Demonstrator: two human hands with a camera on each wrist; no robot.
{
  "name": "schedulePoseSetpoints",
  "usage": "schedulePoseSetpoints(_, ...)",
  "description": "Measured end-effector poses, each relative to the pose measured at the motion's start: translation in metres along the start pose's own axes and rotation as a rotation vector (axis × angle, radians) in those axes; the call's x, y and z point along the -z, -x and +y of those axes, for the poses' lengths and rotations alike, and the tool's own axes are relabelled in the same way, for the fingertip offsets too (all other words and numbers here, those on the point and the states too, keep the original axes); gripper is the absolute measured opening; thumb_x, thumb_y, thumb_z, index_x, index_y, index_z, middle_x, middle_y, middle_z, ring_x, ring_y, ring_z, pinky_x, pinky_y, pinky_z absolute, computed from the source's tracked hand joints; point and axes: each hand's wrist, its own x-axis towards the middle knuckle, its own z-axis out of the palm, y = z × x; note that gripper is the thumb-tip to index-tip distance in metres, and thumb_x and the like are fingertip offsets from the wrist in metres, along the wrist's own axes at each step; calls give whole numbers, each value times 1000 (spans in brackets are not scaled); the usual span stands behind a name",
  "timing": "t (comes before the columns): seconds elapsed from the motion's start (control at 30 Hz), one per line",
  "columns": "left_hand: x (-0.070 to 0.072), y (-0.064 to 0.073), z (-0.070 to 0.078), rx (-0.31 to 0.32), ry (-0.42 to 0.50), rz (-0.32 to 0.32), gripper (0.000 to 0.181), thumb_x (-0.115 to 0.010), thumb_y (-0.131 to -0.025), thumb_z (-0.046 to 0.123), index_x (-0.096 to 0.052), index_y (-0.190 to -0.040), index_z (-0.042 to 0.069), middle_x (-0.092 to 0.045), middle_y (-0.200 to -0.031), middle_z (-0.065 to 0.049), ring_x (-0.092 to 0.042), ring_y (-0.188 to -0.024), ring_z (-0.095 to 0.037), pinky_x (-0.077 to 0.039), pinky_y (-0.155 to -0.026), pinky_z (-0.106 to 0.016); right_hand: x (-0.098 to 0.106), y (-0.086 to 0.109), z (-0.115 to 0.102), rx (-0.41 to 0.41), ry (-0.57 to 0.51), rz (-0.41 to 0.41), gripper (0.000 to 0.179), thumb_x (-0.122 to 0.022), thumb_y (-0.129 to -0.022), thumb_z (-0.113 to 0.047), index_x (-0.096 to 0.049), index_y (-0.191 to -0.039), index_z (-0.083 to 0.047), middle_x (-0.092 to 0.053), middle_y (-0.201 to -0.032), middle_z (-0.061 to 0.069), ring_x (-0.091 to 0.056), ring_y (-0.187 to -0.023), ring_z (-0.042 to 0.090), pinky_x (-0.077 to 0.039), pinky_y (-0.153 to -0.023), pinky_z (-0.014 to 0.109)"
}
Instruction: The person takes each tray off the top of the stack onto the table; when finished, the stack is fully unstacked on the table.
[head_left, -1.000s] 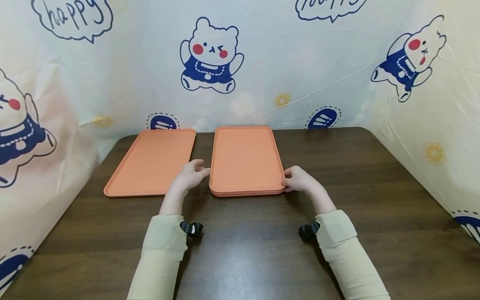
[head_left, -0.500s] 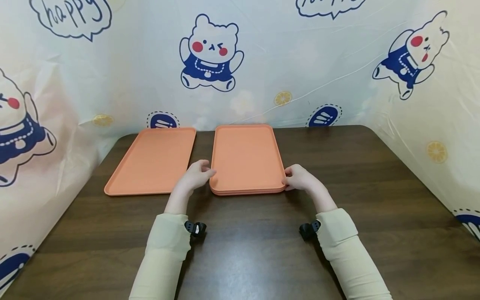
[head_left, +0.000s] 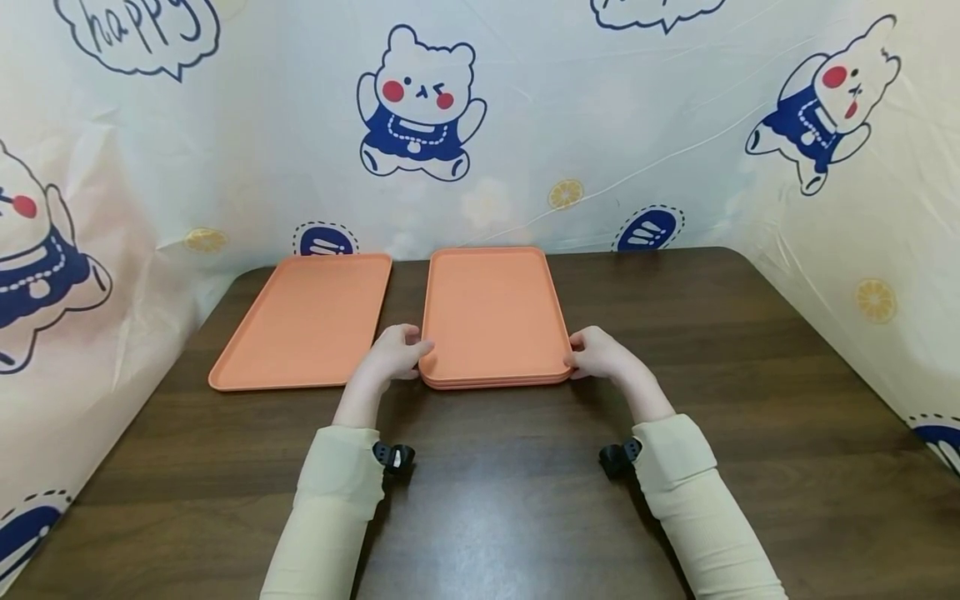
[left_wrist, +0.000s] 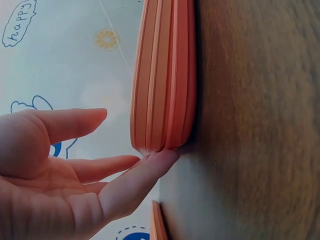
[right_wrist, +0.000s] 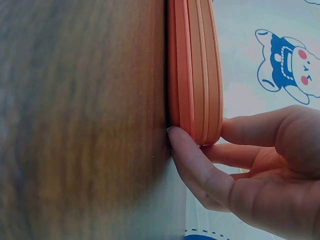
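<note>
Left hand (head_left: pixel 393 352) is sitting loose at the tray stack's near left corner, fingers extended; left wrist view: fingertips (left_wrist: pixel 162 160) are touching the stack's side, thumb (left_wrist: pixel 82 122) is standing apart from the rim. Right hand (head_left: pixel 600 353) is gripping the near right corner; right wrist view: thumb is pressing the top rim, fingers are curling in at the lower edge by the tabletop. Tray stack (head_left: pixel 495 312), orange, rounded corners, is lying flat mid-table, its far end reaching the table's far edge. Lone tray (head_left: pixel 307 321), same orange, is lying flat toward the table's far left corner, a narrow gap separating it from the stack; left hand is partly covering its near right corner in the head view. Both forearms are wearing pale sleeves (head_left: pixel 326 508) and black wrist devices (head_left: pixel 619 460), coming in over the near edge. Dark wood-grain table (head_left: pixel 495 500) is carrying everything. Printed backdrop (head_left: pixel 300 125) with bears is hanging behind the far edge and along both sides.
</note>
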Motion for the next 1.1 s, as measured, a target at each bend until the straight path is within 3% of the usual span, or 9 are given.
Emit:
schedulePoseSetpoints(0.33, -6, -5, -3, 14, -11, 17, 50, -47, -96, 8, -31, -140, -10, -40, -137, -27, -54, -116, -34, -51, -90, -41, 0, -1, 0, 14, -3, 2, 32, -48, -87, 4, -53, -117, 17, -62, -103, 27, -64, -84, 22, -56, -80, 36)
schedulePoseSetpoints(0.57, -8, -7, -5, 1, -18, 29, 49, -44, -88, -5, -37, -136, -12, -47, -131, -28, -56, -107, -29, -53, -87, -41, 1, -1, 0, -21, 6, 24, 34, -51, -88, 1, -53, -119, 14, -61, -108, 27, -65, -86, 22, -56, -79, 35)
schedulePoseSetpoints(1.1, -7, -6, -1, 25, -105, 61, 49, -49, -87, -3, -42, -134, -9, -52, -127, -26, -59, -101, -28, -56, -80, -35, 0, -1, -1, -29, -15, 85, 30, -52, -81, 4, -59, -109, 14, -62, -97, 21, -65, -75, 19, -57, -73, 33)
